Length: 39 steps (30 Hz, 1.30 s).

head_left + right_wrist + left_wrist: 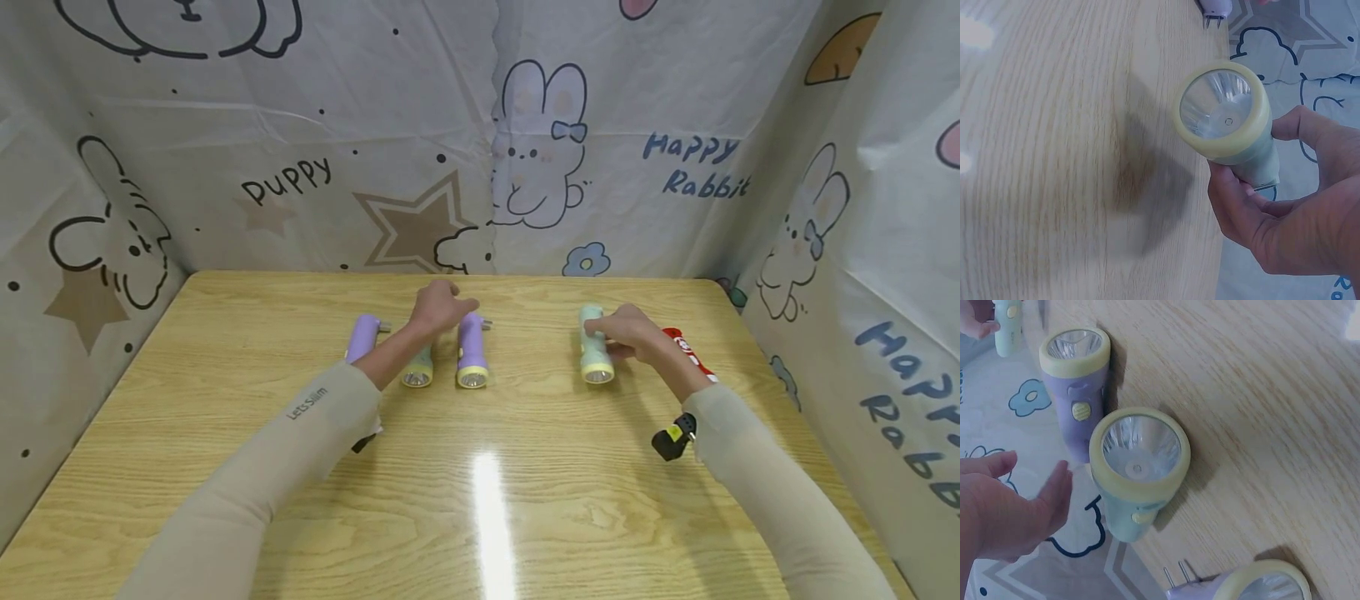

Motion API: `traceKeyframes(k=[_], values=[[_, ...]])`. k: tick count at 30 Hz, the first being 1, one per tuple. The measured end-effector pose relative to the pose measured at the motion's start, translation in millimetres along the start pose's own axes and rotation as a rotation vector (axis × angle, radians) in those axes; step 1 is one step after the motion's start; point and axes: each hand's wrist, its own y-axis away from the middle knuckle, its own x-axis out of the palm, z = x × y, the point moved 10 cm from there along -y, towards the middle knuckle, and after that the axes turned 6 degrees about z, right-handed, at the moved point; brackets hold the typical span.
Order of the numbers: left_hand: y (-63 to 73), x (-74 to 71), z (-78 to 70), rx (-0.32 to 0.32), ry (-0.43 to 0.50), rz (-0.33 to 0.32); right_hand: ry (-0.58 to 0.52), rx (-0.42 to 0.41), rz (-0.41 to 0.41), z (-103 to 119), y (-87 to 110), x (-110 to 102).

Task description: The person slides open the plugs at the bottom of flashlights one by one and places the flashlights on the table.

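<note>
My right hand (pixel 633 332) pinches a pale green flashlight (pixel 596 354) between thumb and fingers. Its cream-rimmed lens (pixel 1219 112) faces the right wrist camera, and a shadow lies apart from it on the wood. My left hand (pixel 441 308) hovers over the far end of a second green flashlight (pixel 417 372), its fingers extended and holding nothing. In the left wrist view that green flashlight (pixel 1138 469) leans beside a purple flashlight (pixel 1079 406). Another purple flashlight (pixel 363 335) lies to the left, partly behind my forearm, with plug prongs (pixel 385 327) sticking out.
A red object (pixel 692 354) lies at the right, partly covered by my right forearm. The wooden table (pixel 600 500) ends against a printed cloth wall (pixel 300 225) at the back and sides. A bright glare streak (pixel 491 517) crosses the table's front middle.
</note>
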Motion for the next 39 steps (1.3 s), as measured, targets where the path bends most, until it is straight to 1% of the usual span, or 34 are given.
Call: traceKeyframes(k=[3,6,9,16,20,25,33,39], values=[[1.1,0.8,-4.7,0.023,0.052,-0.015,-0.009,-0.013,0.008,3,1.7,3],[1.7,3.6,-6.9,0.027,0.104,-0.022,-0.017,-0.025,0.015,6,2.8,6],[3.1,6.8,-7.3,0.022,0.135,-0.019,-0.028,-0.038,0.021,8,3.7,9],[7.2,12.8,-9.5,0.012,0.217,0.017,-0.054,-0.067,0.049,17,8.0,16],[8.9,16.0,-11.9,-0.002,0.264,0.031,-0.06,-0.08,0.052,20,9.2,18],[10.1,25.1,-15.3,-0.021,0.314,0.077,-0.055,-0.088,0.052,23,9.1,21],[11.9,32.6,-20.9,-0.018,0.37,0.115,-0.064,-0.112,0.06,32,13.2,27],[12.1,36.9,-20.9,-0.01,0.406,0.142,-0.077,-0.13,0.071,38,17.0,32]])
